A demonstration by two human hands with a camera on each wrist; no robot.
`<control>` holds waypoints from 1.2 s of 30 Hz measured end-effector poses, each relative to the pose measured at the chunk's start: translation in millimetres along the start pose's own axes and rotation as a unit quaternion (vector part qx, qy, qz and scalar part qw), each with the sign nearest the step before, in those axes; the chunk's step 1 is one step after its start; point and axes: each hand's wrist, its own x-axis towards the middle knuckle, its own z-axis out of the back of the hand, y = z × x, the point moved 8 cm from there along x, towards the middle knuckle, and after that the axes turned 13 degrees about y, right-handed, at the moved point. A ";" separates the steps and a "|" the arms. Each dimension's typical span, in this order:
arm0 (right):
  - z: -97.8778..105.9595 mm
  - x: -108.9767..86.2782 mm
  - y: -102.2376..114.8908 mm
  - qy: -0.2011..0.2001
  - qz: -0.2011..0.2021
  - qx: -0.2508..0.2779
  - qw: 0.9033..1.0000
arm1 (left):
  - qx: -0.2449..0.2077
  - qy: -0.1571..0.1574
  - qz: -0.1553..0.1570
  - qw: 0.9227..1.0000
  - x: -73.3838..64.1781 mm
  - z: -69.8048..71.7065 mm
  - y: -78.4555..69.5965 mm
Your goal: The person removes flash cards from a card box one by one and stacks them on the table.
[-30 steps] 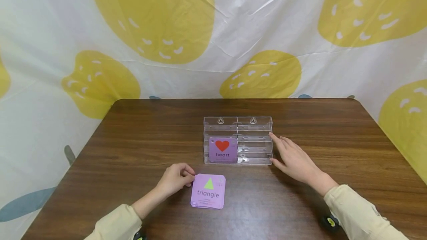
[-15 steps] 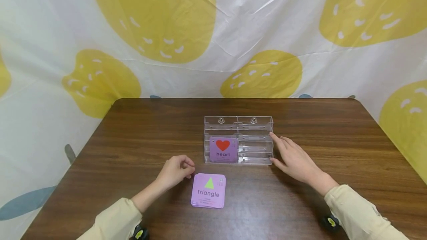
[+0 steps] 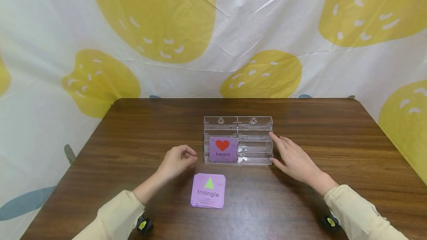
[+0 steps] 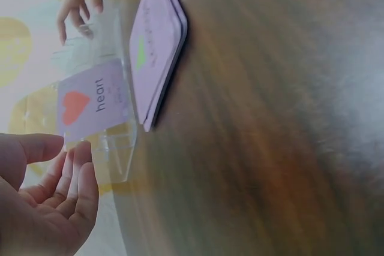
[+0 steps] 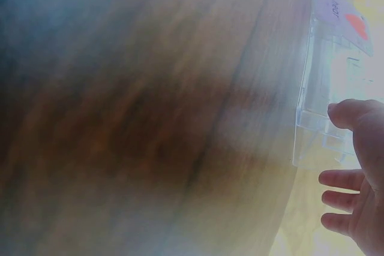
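Note:
A clear acrylic tiered card holder (image 3: 255, 143) stands on the table, with two columns of pockets. Its lower left pocket bears a purple heart card (image 3: 222, 151). Nearer to me lies a stack of purple cards (image 3: 208, 191), a green triangle on the top one. My left hand (image 3: 175, 162) is left of the holder, above and left of the stack; the left wrist view shows its thumb and fingers (image 4: 84, 190) loosely bent with nothing between them. At the holder's right side, my right hand (image 3: 295, 160) rests with extended fingers, index fingertip and thumb at its edge.
The brown wooden table (image 3: 150, 129) reaches back to a white curtain with yellow fruit prints (image 3: 261, 75). Below each sleeve a dark wrist device (image 3: 144, 225) shows.
My left hand has lifted away from the left edge of the card stack and moved forward toward the holder's left side. The right hand, the cards and the holder have stayed put.

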 end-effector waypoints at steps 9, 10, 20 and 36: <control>2.0 0.9 1.0 -0.006 0.003 0.000 1.000 | -0.003 -0.014 -0.015 1.000 9.4 8.4 -12.2; 2.1 0.9 1.1 -0.006 0.003 0.000 1.000 | -0.007 -0.016 -0.015 1.000 10.2 9.0 -13.2; 1.0 1.1 0.8 0.003 0.000 -0.002 1.000 | -0.049 -0.012 -0.028 0.998 21.6 9.2 -18.5; -0.5 0.8 -0.2 0.005 -0.001 0.000 1.000 | -0.022 -0.034 -0.050 0.998 39.1 5.3 -27.5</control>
